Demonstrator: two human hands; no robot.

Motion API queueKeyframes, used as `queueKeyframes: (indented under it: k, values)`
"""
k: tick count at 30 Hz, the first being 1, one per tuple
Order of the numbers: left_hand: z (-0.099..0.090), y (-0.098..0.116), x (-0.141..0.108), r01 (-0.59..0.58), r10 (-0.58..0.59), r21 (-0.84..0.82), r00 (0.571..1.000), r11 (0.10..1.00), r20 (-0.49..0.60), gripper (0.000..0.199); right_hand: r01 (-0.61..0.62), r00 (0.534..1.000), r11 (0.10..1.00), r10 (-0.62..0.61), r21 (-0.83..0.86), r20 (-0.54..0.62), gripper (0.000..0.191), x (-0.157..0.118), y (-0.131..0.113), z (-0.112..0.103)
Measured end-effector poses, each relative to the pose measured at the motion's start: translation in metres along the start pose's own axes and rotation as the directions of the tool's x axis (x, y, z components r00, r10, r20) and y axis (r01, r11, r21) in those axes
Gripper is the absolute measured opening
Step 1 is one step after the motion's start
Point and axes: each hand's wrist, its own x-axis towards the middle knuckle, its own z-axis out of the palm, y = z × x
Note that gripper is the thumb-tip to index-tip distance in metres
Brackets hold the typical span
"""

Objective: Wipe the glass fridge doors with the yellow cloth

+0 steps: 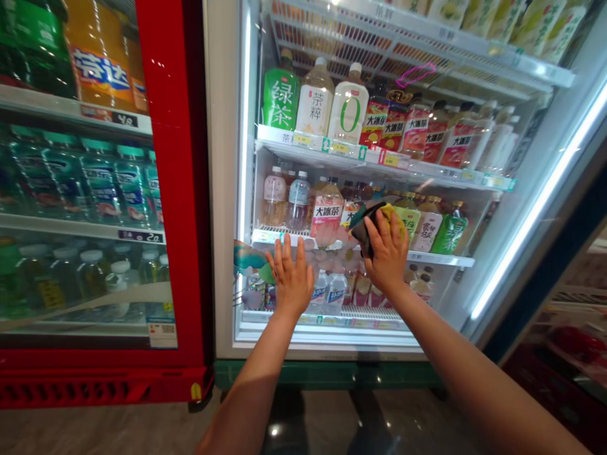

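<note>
A lit drinks fridge with a glass door stands in front of me, bottles showing through the pane. My left hand (290,275) lies with fingers spread against the glass, at the level of the lower shelves, and holds nothing. Higher and to the right, my right hand (386,249) presses a bunched cloth (364,229), dark grey with a yellow part, to the pane. Part of the cloth is hidden under the fingers. Between and around the hands a faint flower decal (332,256) shows on the glass, with a blue-green piece (251,258) left of my left hand.
A red-framed fridge (183,189) with bottled drinks adjoins on the left. Behind the glass are a green tea bottle (281,101) and several pink-labelled bottles (327,208). A dark green base (327,374) runs below the door, above the floor (237,417). Blurred shelves sit at far right.
</note>
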Motion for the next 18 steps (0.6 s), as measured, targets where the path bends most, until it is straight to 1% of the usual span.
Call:
queueKeyframes:
  k: [2, 3, 4, 6, 7, 8, 9, 10, 12, 13, 15, 16, 17, 18]
  values:
    - [0.003, 0.004, -0.002, -0.006, 0.006, -0.009, 1.0, 1.0, -0.007, 0.065, -0.013, 1.0, 1.0, 0.013, -0.011, -0.004, 0.07, -0.025, 0.004, 0.003]
    - [0.004, 0.006, -0.003, -0.014, 0.013, -0.008, 1.0, 1.0, -0.011, 0.066, 0.012, 1.0, 1.0, -0.011, -0.017, 0.015, 0.069, -0.036, 0.001, 0.004]
    - [0.006, 0.009, -0.004, -0.024, 0.024, -0.004, 1.0, 1.0, -0.014, 0.066, 0.065, 0.997, 0.998, -0.064, -0.017, 0.046, 0.068, -0.043, -0.003, 0.006]
    - [0.009, 0.015, -0.007, -0.053, 0.053, 0.006, 0.998, 0.999, -0.015, 0.067, 0.207, 0.971, 0.978, -0.206, 0.002, 0.121, 0.064, -0.043, -0.013, 0.006]
    - [0.011, 0.018, -0.009, -0.069, 0.069, 0.011, 0.998, 0.998, -0.009, 0.067, 0.263, 0.953, 0.965, -0.263, 0.018, 0.153, 0.063, -0.035, -0.017, 0.005]
    - [0.013, 0.021, -0.01, -0.085, 0.085, 0.015, 0.996, 0.996, 0.0, 0.067, 0.29, 0.941, 0.957, -0.291, 0.032, 0.174, 0.063, -0.025, -0.017, 0.003]
    - [0.015, 0.025, -0.012, -0.097, 0.097, 0.018, 0.995, 0.995, 0.01, 0.066, 0.278, 0.943, 0.96, -0.28, 0.038, 0.179, 0.065, -0.013, -0.014, 0.001]
    - [0.018, 0.028, -0.013, -0.105, 0.105, 0.02, 0.994, 0.994, 0.021, 0.066, 0.232, 0.958, 0.972, -0.235, 0.035, 0.167, 0.067, -0.003, -0.009, -0.001]
    - [0.022, 0.034, -0.014, -0.108, 0.107, 0.023, 0.994, 0.994, 0.038, 0.068, 0.1, 0.989, 0.995, -0.102, 0.02, 0.109, 0.072, 0.006, 0.009, -0.005]
    - [0.023, 0.036, -0.015, -0.106, 0.105, 0.022, 0.994, 0.994, 0.042, 0.068, 0.034, 0.997, 0.999, -0.034, 0.011, 0.069, 0.073, 0.003, 0.018, -0.006]
    - [0.027, 0.04, -0.016, -0.109, 0.108, 0.017, 0.993, 0.994, 0.047, 0.069, -0.055, 0.998, 0.999, 0.055, -0.002, 0.016, 0.073, -0.017, 0.032, -0.006]
    - [0.029, 0.041, -0.016, -0.119, 0.118, 0.016, 0.992, 0.993, 0.047, 0.07, -0.067, 0.998, 0.998, 0.067, -0.007, 0.015, 0.073, -0.03, 0.036, -0.006]
    - [0.03, 0.042, -0.017, -0.135, 0.135, 0.015, 0.99, 0.991, 0.045, 0.069, -0.049, 0.998, 0.999, 0.05, -0.011, 0.036, 0.073, -0.043, 0.038, -0.005]
    - [0.032, 0.043, -0.017, -0.161, 0.161, 0.014, 0.986, 0.987, 0.041, 0.069, -0.006, 0.997, 1.0, 0.007, -0.011, 0.072, 0.072, -0.052, 0.038, -0.005]
